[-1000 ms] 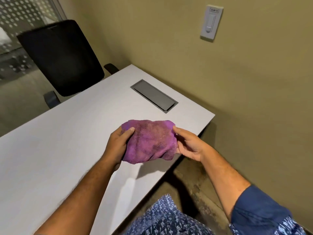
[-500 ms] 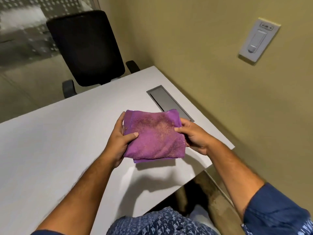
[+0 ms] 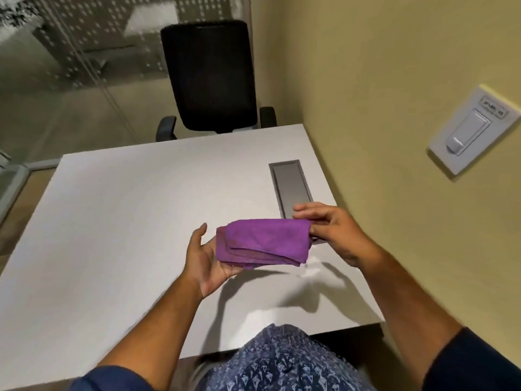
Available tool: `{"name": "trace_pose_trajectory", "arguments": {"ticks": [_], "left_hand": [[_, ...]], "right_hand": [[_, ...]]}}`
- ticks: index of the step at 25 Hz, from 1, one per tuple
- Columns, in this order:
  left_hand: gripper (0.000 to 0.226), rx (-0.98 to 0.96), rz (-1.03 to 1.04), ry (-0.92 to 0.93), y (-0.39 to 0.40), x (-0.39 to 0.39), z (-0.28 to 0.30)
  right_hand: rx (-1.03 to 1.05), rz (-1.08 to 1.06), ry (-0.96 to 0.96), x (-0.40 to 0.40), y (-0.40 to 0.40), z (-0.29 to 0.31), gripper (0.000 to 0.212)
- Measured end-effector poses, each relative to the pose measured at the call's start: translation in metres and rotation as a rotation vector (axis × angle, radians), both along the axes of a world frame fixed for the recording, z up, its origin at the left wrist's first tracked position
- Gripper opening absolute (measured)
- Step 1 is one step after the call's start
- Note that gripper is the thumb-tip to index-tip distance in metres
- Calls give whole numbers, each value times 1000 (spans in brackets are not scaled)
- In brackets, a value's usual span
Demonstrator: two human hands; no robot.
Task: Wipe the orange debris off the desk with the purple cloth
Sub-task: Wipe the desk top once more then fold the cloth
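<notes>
Purple cloth (image 3: 265,241) folded, held in both hands above desk (image 3: 127,221).

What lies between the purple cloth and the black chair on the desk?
In the head view, only bare desk lies between the purple cloth and the black chair.

2 bare forearms enter from the bottom of the frame, ending in the left hand (image 3: 210,259) and right hand (image 3: 335,230). Dark navy short sleeves (image 3: 476,362) show at the lower corners. At bottom centre, blue clothing (image 3: 282,362) carries a small pale repeating print.
</notes>
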State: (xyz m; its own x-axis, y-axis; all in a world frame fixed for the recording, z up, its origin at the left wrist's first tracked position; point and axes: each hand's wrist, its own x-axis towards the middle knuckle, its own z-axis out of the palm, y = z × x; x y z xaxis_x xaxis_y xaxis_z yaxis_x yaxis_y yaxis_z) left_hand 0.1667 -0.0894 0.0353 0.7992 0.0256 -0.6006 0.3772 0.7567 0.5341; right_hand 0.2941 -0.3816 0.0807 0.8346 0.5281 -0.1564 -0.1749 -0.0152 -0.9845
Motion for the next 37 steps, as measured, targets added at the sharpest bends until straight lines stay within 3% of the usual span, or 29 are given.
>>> {"name": "trace_pose_trajectory", "arguments": {"ticks": [3, 7, 10, 12, 14, 16, 18, 21, 23, 25, 27, 29, 30, 32, 34, 37], "left_hand": [[36, 412, -95, -48, -20, 8, 7], [40, 796, -29, -70, -29, 23, 10], [40, 1109, -40, -185, -38, 33, 8], [46, 1423, -147, -307, -55, 31, 2], [55, 1610, -440, -470, -78, 18, -18], [68, 1589, -751, -493, -99, 0, -41], [77, 1446, -851, -430, -104, -13, -58], [56, 1198, -716, -343, -92, -16, -66], [33, 1118, -495, -238, -86, -14, -69], [23, 1170, -283, -171, -79, -12, -71], [29, 1401, -248, -181, -68, -8, -77], [54, 1518, -521, -243, -60, -4, -86], [66, 1507, -737, -265, -60, -2, -94], [78, 1534, -1119, -277, -66, 1, -108], [82, 1605, -1220, -256, -75, 5, -117], [74, 1687, -1126, -238, -83, 7, -118]], "right_hand": [[-26, 92, 141, 0, -9, -30, 34], [17, 78, 453, -17, -5, -69, 27], [7, -49, 522, -30, 8, -86, 34], [35, -91, 568, -38, 18, -93, 47], [180, -67, 666, -46, 26, -100, 54], [341, -84, 812, -53, 30, -107, 45], [341, -152, 903, -60, 32, -119, 30], [214, -157, 869, -68, 37, -141, 22], [202, -175, 858, -68, 43, -151, 24], [213, -270, 864, -62, 49, -154, 27], [274, -353, 891, -53, 55, -157, 30], [121, -300, 807, -47, 58, -161, 25], [-149, -236, 665, -44, 58, -164, 24], [-752, -96, 268, -42, 53, -174, 53], [-951, -30, -36, -42, 51, -176, 70], [-1056, 172, -394, -44, 43, -182, 69]]}}
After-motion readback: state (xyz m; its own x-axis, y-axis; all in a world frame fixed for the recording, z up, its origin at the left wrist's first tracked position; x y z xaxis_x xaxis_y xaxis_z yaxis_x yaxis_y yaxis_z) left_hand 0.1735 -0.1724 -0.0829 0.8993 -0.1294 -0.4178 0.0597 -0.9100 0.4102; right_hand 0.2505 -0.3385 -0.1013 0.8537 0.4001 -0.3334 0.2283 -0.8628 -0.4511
